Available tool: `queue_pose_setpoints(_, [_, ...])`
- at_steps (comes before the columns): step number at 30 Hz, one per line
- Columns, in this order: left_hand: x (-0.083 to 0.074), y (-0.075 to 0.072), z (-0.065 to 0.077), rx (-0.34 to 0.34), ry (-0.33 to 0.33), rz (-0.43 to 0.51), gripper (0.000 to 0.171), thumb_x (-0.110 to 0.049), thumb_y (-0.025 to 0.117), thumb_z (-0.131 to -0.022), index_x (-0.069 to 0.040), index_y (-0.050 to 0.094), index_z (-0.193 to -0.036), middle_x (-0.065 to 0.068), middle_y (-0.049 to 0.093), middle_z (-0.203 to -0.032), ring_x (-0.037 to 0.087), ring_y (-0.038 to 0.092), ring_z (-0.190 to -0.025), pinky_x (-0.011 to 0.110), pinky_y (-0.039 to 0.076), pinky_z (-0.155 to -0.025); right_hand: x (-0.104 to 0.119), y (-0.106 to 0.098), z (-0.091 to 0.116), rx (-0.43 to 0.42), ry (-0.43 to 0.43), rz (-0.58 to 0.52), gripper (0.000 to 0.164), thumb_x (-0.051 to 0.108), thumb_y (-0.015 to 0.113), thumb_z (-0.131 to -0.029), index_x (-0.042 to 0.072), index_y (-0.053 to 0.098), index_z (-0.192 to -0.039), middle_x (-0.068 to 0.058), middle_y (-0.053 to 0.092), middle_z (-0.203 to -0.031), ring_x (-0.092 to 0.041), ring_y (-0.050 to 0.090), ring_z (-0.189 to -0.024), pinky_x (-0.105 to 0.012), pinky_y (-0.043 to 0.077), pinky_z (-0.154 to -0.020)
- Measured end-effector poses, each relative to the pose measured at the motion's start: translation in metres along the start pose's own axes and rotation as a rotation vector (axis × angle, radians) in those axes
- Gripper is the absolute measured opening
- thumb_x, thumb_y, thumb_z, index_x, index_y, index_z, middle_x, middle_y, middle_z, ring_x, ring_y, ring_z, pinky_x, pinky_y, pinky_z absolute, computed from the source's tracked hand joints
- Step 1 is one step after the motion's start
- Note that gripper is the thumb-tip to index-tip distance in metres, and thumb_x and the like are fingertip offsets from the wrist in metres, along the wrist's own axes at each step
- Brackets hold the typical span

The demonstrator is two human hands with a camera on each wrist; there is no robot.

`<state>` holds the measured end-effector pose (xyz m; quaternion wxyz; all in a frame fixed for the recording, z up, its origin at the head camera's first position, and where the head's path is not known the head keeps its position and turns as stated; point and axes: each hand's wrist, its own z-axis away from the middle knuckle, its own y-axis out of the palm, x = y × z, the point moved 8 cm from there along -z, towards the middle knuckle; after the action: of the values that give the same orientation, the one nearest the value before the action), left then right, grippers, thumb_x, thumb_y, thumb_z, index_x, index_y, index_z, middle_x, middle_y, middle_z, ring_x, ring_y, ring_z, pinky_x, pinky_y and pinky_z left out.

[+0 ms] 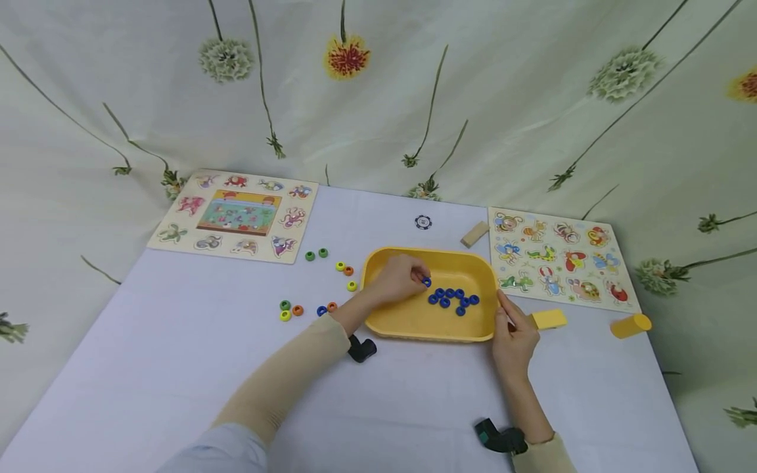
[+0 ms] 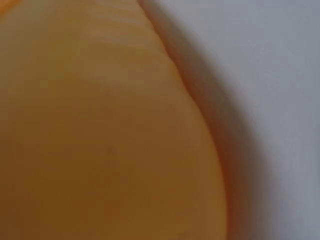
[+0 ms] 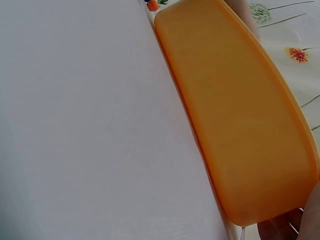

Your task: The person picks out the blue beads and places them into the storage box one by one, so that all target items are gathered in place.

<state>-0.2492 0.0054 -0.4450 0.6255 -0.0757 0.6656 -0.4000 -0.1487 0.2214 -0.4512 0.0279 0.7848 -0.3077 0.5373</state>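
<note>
A yellow tray (image 1: 393, 326) stands on the white table, with several blue beads (image 1: 445, 303) lying in its right half. Over the tray, my left hand (image 1: 397, 279) pinches a blue bead (image 1: 427, 282) between its fingertips. My right hand (image 1: 513, 338) grips the tray's right end, thumb on the rim. In the right wrist view the tray's side wall (image 3: 235, 105) fills the middle, and part of the right hand shows at the lower right corner. Only the tray's blurred outer wall (image 2: 115, 140) and white cloth appear in the left wrist view.
Left of the tray lie loose green beads (image 1: 310, 256), yellow beads (image 1: 351, 286) and orange beads (image 1: 298, 310). Animal puzzle boards (image 1: 236, 213) (image 1: 556, 259) lie at both sides. Right of the tray are a yellow block (image 1: 549, 319) and a yellow cylinder (image 1: 630, 326); behind it, a wooden block (image 1: 475, 234) and a chip (image 1: 423, 222).
</note>
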Motion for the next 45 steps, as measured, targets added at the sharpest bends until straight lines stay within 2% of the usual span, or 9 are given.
queue_pose_setpoints(6, [-0.007, 0.014, -0.009, 0.034, 0.034, -0.151, 0.017, -0.008, 0.067, -0.073, -0.008, 0.067, -0.090, -0.001, 0.064, -0.082, 0.009, 0.057, -0.076, 0.017, 0.046, -0.069, 0.001, -0.002, 0.000, -0.001, -0.004, 0.005, 0.031, 0.005, 0.049, -0.087, 0.019, 0.062, -0.112, 0.000, 0.063, -0.109, -0.005, 0.059, -0.092, -0.009, 0.045, -0.055])
queue_pose_setpoints(9, [-0.012, 0.017, -0.010, 0.036, 0.067, -0.192, 0.019, -0.005, 0.066, -0.072, -0.007, 0.068, -0.091, 0.001, 0.065, -0.085, 0.010, 0.057, -0.079, 0.019, 0.046, -0.073, 0.001, -0.002, -0.001, 0.000, -0.012, 0.007, 0.031, 0.005, 0.050, -0.086, 0.017, 0.062, -0.112, -0.002, 0.063, -0.109, -0.003, 0.058, -0.093, -0.008, 0.044, -0.055])
queue_pose_setpoints(12, [-0.011, 0.015, -0.004, 0.024, 0.046, -0.211, 0.023, -0.009, 0.065, -0.075, -0.009, 0.067, -0.097, 0.000, 0.064, -0.092, 0.011, 0.056, -0.085, 0.023, 0.046, -0.077, 0.006, -0.002, -0.001, 0.004, -0.016, 0.003, 0.030, 0.003, 0.050, -0.086, 0.013, 0.062, -0.112, -0.004, 0.063, -0.109, -0.001, 0.058, -0.094, -0.008, 0.044, -0.055])
queue_pose_setpoints(15, [-0.019, 0.002, 0.013, -0.064, 0.077, -0.197, 0.024, -0.014, 0.064, -0.078, -0.011, 0.066, -0.101, -0.001, 0.062, -0.096, 0.010, 0.055, -0.083, 0.022, 0.046, -0.074, 0.007, -0.001, -0.001, 0.007, -0.008, -0.002, 0.030, 0.002, 0.050, -0.086, 0.013, 0.062, -0.111, -0.004, 0.063, -0.109, -0.005, 0.059, -0.093, -0.008, 0.044, -0.055])
queue_pose_setpoints(21, [-0.038, -0.039, 0.076, -0.333, 0.236, -0.063, 0.020, -0.017, 0.067, -0.076, -0.013, 0.067, -0.096, -0.004, 0.063, -0.090, 0.007, 0.055, -0.074, 0.018, 0.046, -0.064, 0.001, -0.002, 0.000, -0.013, -0.017, 0.009, 0.032, 0.005, 0.049, -0.086, 0.020, 0.062, -0.111, 0.000, 0.064, -0.108, -0.005, 0.058, -0.088, -0.008, 0.043, -0.055])
queue_pose_setpoints(25, [-0.016, -0.067, 0.114, -0.455, 0.227, -0.016, 0.021, -0.016, 0.069, -0.075, -0.013, 0.066, -0.096, -0.004, 0.062, -0.092, 0.011, 0.056, -0.079, 0.027, 0.050, -0.067, 0.000, -0.001, 0.000, -0.007, -0.005, 0.013, 0.032, 0.005, 0.049, -0.086, 0.018, 0.062, -0.112, 0.001, 0.063, -0.109, -0.004, 0.058, -0.088, -0.008, 0.043, -0.055])
queue_pose_setpoints(31, [0.046, -0.100, 0.149, -0.575, 0.089, -0.044, 0.023, -0.016, 0.071, -0.074, -0.014, 0.066, -0.096, -0.004, 0.063, -0.094, 0.013, 0.056, -0.090, 0.037, 0.048, -0.077, -0.003, 0.000, 0.000, 0.002, 0.009, 0.014, 0.032, 0.006, 0.049, -0.087, 0.021, 0.062, -0.112, 0.003, 0.063, -0.110, -0.002, 0.058, -0.091, -0.009, 0.043, -0.056])
queue_pose_setpoints(38, [0.096, -0.103, 0.159, -0.549, -0.015, -0.053, 0.021, -0.016, 0.071, -0.073, -0.014, 0.067, -0.094, -0.003, 0.064, -0.094, 0.014, 0.054, -0.095, 0.037, 0.043, -0.079, -0.003, -0.001, -0.002, 0.000, 0.020, 0.013, 0.032, 0.006, 0.049, -0.087, 0.020, 0.062, -0.112, 0.000, 0.063, -0.109, -0.001, 0.057, -0.093, -0.008, 0.043, -0.056])
queue_pose_setpoints(45, [0.112, -0.091, 0.157, -0.498, -0.011, -0.083, 0.022, -0.019, 0.072, -0.072, -0.018, 0.067, -0.094, -0.006, 0.064, -0.094, 0.011, 0.052, -0.091, 0.031, 0.041, -0.077, -0.002, 0.000, -0.001, 0.003, 0.022, 0.003, 0.031, 0.006, 0.050, -0.086, 0.019, 0.063, -0.111, -0.001, 0.063, -0.110, -0.002, 0.057, -0.094, -0.009, 0.043, -0.056])
